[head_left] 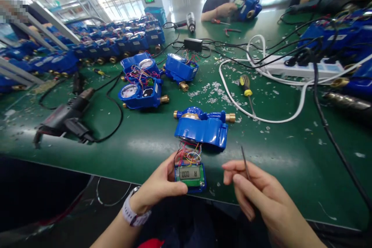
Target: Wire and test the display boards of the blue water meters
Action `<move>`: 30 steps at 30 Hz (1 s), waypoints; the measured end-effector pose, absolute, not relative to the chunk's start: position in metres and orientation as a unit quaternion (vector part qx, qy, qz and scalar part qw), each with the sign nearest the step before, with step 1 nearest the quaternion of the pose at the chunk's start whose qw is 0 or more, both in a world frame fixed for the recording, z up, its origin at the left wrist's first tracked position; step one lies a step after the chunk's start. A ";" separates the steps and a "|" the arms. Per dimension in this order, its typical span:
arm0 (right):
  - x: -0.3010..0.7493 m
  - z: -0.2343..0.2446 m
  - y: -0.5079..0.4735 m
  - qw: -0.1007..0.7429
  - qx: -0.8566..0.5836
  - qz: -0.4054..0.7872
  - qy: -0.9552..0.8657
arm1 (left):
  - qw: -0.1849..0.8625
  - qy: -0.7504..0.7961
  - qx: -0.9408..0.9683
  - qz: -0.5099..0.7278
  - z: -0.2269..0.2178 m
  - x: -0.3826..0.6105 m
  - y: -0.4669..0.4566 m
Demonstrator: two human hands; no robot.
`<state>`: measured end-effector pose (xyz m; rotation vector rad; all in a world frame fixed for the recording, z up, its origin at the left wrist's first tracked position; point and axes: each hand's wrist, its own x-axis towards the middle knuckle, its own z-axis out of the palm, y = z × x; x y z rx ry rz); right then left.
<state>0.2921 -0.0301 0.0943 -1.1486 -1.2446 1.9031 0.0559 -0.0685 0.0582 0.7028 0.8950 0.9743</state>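
My left hand [158, 186] is closed on a small green circuit board with an LCD display [190, 175] at the table's near edge. Coloured wires [188, 154] run from the board up into a blue water meter body [202, 127] with brass ends, lying just behind it. To the right of the board, my right hand [261, 197] pinches a thin metal tool [245, 161] that looks like tweezers; its tip points up and away.
Green table [145, 145] littered with white scraps. An electric drill [68, 114] lies at left, opened blue meters [142, 81] behind, a yellow-handled screwdriver [247, 87], white cable and power strip [302, 69] at right. Rows of meters at far left. Other people work across the table.
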 end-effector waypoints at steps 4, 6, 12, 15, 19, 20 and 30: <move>0.278 0.100 -0.024 0.254 -0.405 0.569 -0.669 | 0.675 0.461 0.423 0.391 0.057 0.051 -0.080; 0.273 0.104 -0.021 0.263 -0.378 0.524 -0.716 | 0.621 0.502 0.473 0.372 0.056 0.054 -0.086; 0.302 0.093 -0.009 0.306 -0.465 0.368 -0.744 | 0.509 0.561 0.547 0.355 0.053 0.063 -0.092; 0.329 0.073 0.002 0.270 -0.549 0.166 -0.773 | 0.466 0.552 0.598 0.349 0.053 0.058 -0.090; 0.347 0.047 0.016 0.194 -0.541 -0.033 -0.817 | 0.392 0.565 0.655 0.313 0.051 0.052 -0.086; 0.347 0.042 0.019 0.181 -0.532 -0.049 -0.826 | 0.380 0.570 0.660 0.308 0.050 0.052 -0.086; 0.388 0.047 0.052 0.280 -0.522 -0.097 -0.800 | 0.338 0.627 0.616 0.337 0.039 0.046 -0.096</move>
